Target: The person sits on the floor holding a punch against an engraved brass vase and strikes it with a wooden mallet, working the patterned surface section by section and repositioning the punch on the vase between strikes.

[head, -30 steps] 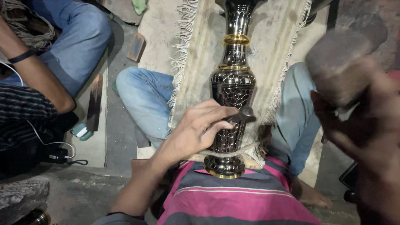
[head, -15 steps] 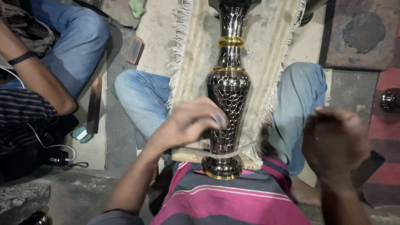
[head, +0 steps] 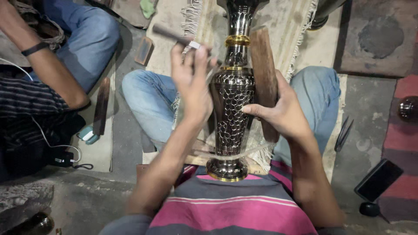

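Observation:
A tall engraved metal vase (head: 231,109), dark with gold bands, lies lengthwise between my knees, tied by a cord to a wooden board, its foot against my striped shirt. My left hand (head: 191,80) is raised beside the vase's shoulder and grips a thin dark chisel-like tool (head: 176,37) that points at the neck. My right hand (head: 283,114) holds a brown wooden block (head: 263,69) pressed against the vase's right side.
Another person in a striped top and jeans sits at the left, an arm with a dark wristband (head: 35,48) in view. A fringed mat (head: 287,30) lies under the vase. Scissors-like tool (head: 344,132), a phone (head: 378,179) and a small round metal pot (head: 408,109) lie at the right.
My left hand rose from the vase's body to its shoulder, now showing the thin tool. My right hand came in from the right and set the wooden block against the vase.

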